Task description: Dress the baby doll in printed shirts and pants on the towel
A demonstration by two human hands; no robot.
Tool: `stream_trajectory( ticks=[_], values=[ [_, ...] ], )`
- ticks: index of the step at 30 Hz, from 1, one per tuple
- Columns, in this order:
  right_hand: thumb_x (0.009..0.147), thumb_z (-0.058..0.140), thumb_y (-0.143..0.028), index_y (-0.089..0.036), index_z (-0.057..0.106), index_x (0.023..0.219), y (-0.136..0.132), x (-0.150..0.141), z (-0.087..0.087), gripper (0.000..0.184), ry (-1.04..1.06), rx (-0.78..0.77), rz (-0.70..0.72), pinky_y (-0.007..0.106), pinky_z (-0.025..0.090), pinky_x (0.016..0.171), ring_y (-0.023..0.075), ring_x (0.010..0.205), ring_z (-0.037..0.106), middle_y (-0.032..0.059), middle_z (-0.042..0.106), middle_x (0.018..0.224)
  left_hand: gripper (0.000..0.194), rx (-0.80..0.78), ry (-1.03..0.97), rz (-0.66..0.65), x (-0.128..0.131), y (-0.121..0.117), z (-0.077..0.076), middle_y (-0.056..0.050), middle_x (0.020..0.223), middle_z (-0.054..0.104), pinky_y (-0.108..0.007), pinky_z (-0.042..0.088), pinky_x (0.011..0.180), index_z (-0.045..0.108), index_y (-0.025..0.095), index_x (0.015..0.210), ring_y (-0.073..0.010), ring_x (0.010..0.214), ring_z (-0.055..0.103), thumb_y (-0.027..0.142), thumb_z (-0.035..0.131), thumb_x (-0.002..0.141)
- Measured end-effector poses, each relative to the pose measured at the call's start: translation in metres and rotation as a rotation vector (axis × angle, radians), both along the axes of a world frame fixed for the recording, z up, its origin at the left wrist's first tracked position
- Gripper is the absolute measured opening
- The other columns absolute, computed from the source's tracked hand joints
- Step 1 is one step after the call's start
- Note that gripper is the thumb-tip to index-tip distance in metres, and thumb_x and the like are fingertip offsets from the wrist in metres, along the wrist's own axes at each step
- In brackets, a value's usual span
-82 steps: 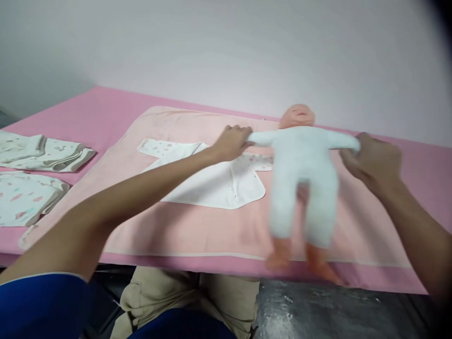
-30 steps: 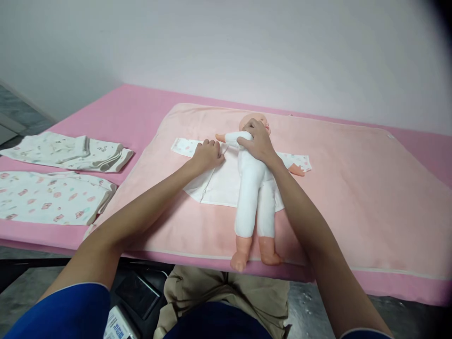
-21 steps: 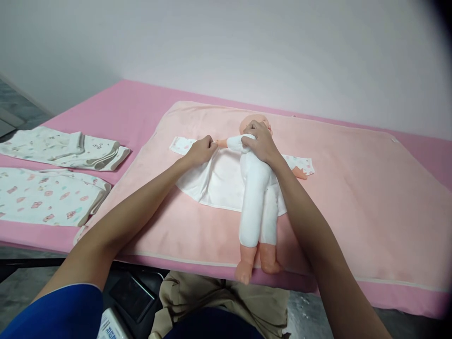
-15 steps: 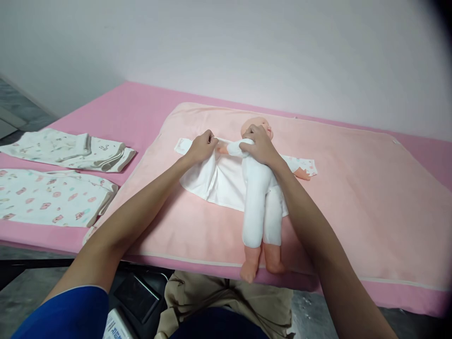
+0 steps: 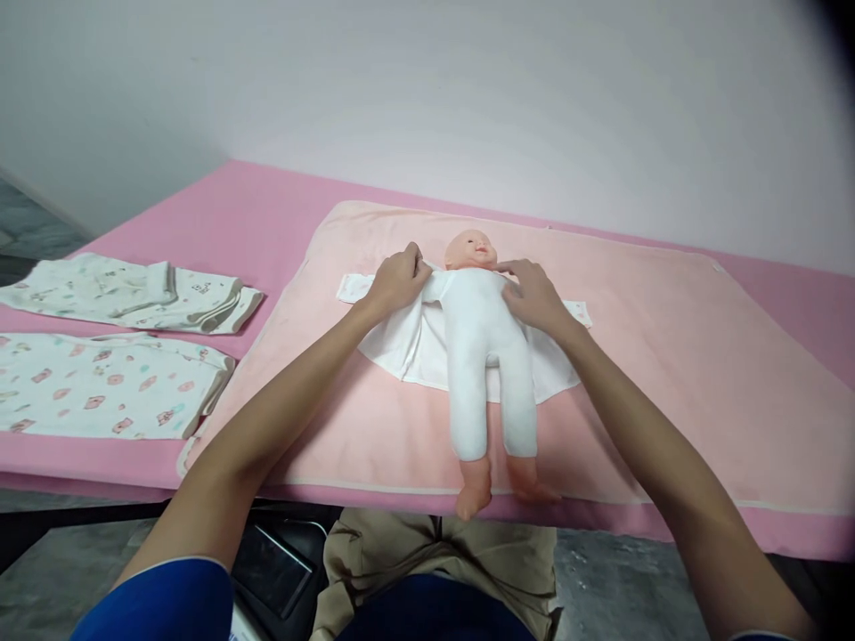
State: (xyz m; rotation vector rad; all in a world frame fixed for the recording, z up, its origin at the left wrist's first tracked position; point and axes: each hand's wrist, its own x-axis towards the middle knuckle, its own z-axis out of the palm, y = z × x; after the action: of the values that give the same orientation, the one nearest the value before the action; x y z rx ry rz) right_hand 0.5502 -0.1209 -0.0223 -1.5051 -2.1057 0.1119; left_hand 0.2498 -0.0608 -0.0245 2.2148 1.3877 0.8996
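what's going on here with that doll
Someone is handling a doll that lies face up on an open shirt, spread over a blanket. The left hand holds the shirt's edge beside the doll's arm, while the right hand is at the doll's other shoulder. Folded clothes lie off to the left.
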Motion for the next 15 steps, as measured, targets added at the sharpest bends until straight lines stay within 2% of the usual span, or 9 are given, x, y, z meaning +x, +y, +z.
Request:
stream_trajectory(
  ticks=[2,4,8,10,12,15],
  values=[
    [0.087,0.063,-0.026,-0.017,0.06,0.152,-0.004,0.033,-0.007,0.066,-0.017,-0.156,0.073,0.06,0.048,0.118,0.0404,0.136,0.061,0.0188,0.067,0.152,0.018,0.001,-0.007,-0.006,0.003,0.004,0.001,-0.002,0.078,0.054,-0.038,0.032,0.069,0.036,0.025,0.09,-0.0208,0.069,0.047,0.022,0.048,0.103],
    [0.085,0.066,-0.031,-0.016,0.057,0.156,-0.001,0.046,-0.013,0.073,-0.042,-0.232,0.116,0.06,0.05,0.116,0.0416,0.134,0.062,0.0188,0.065,0.155,0.017,0.0,-0.026,-0.009,0.008,0.01,0.001,-0.002,0.08,0.055,-0.037,0.033,0.07,0.037,0.025,0.091,-0.021,0.071,0.048,0.022,0.048,0.104],
    [0.089,0.057,-0.029,-0.015,0.063,0.145,0.015,0.032,-0.016,0.058,-0.072,-0.061,0.027,0.062,0.047,0.115,0.0416,0.128,0.061,0.019,0.07,0.146,0.016,-0.028,-0.07,-0.015,0.023,0.02,-0.003,-0.001,0.08,0.056,-0.037,0.035,0.073,0.038,0.025,0.093,-0.0214,0.074,0.051,0.022,0.048,0.104],
    [0.091,0.055,-0.028,-0.017,0.063,0.144,0.018,0.022,-0.013,0.055,-0.078,-0.022,0.05,0.059,0.048,0.112,0.0398,0.125,0.06,0.0181,0.07,0.143,0.016,-0.05,-0.081,-0.028,0.027,0.021,-0.006,-0.001,0.079,0.057,-0.037,0.036,0.072,0.038,0.026,0.092,-0.0216,0.074,0.053,0.023,0.049,0.104],
    [0.092,0.057,-0.029,-0.018,0.063,0.141,0.011,0.017,-0.012,0.05,-0.102,-0.01,0.054,0.058,0.05,0.108,0.0392,0.121,0.06,0.0183,0.071,0.138,0.017,-0.039,-0.083,-0.033,0.028,0.018,-0.007,-0.002,0.08,0.059,-0.037,0.038,0.073,0.039,0.025,0.091,-0.0221,0.075,0.054,0.024,0.05,0.103],
    [0.095,0.06,-0.029,-0.017,0.064,0.13,-0.017,0.012,-0.02,0.037,-0.129,0.126,-0.105,0.058,0.049,0.106,0.0415,0.123,0.057,0.0216,0.066,0.135,0.015,0.117,-0.022,-0.013,0.031,0.007,-0.002,-0.006,0.086,0.064,-0.04,0.042,0.079,0.044,0.025,0.09,-0.0259,0.084,0.058,0.023,0.058,0.097]
  ],
)
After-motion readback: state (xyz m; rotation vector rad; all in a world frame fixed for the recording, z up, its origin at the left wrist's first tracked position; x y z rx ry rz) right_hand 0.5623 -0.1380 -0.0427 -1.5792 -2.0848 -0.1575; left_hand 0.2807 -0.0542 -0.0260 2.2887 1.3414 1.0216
